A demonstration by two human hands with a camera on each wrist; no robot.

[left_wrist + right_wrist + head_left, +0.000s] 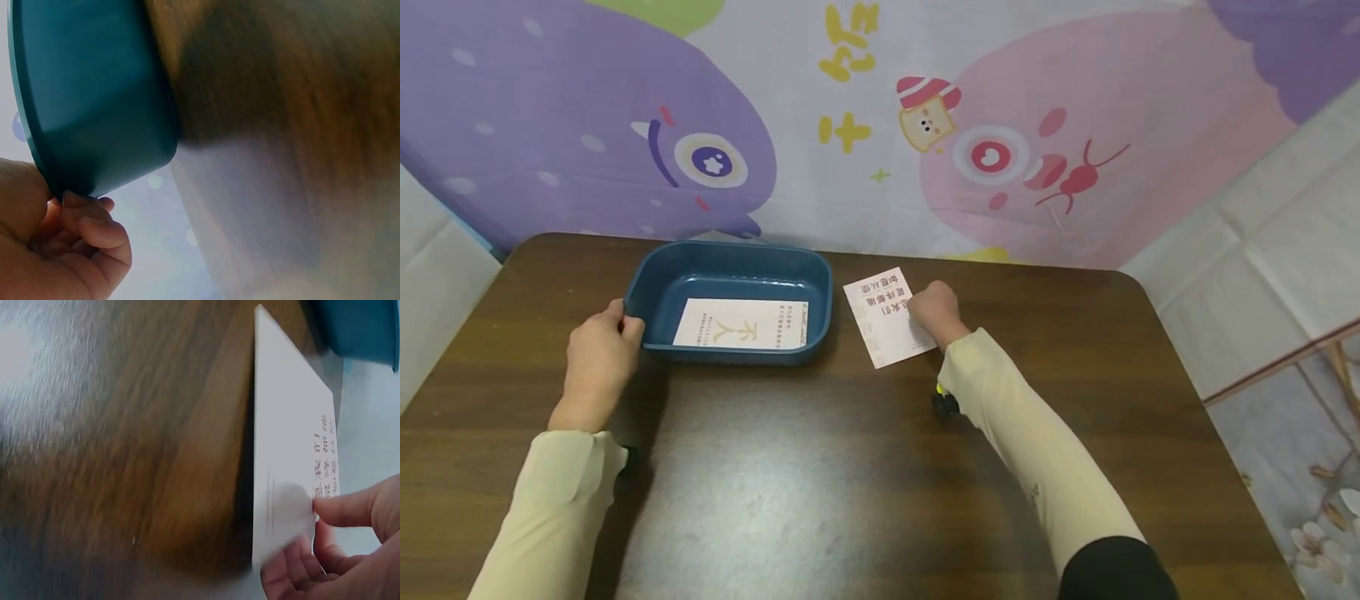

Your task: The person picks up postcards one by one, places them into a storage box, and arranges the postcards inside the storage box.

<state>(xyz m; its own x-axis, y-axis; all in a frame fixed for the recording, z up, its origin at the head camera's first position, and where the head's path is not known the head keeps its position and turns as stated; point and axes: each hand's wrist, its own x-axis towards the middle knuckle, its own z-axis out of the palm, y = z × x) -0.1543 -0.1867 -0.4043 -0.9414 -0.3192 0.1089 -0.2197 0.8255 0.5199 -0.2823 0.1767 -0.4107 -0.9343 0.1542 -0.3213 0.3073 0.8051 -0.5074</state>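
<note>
A blue plastic basin [737, 357] stands on the table at the back left, with a printed white card [741, 323] lying in it. My left hand [601, 354] pinches the basin's left rim between thumb and curled fingers, as the left wrist view shows at the basin wall [100, 94]. To the right of the basin, my right hand [936, 312] pinches the edge of a second white card [880, 321] with printed characters. In the right wrist view this card [284, 444] is tilted, and the thumb [347, 509] presses on its face.
The brown wooden table [760, 475] reaches back to a cartoon-printed cloth [865, 200] hanging behind it. Pale cloth [1262, 225] hangs along the right side. A small black object [945, 403] shows under the right sleeve.
</note>
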